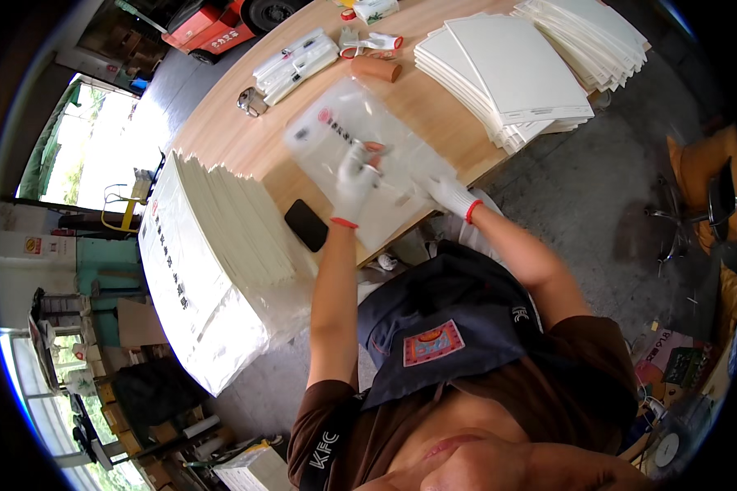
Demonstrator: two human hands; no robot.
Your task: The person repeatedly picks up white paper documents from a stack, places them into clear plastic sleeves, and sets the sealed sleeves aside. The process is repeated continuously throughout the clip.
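Clear bag (pixel 336 139) — beneath left grip (pixel 355 178).

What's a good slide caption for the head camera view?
Gloved left hand and right hand over clear printed plastic on a wood-toned table, with stacked white sheets nearby.

Wooden table (pixel 217 135) with white stacks (pixel 520 69), bag (pixel 323 151), phone (pixel 306 225)

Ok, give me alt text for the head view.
Gloved left hand and right hand are at a clear plastic bag on a wooden table. A black phone lies near the left hand; a tall pale stack stands left, white stacks upper right.
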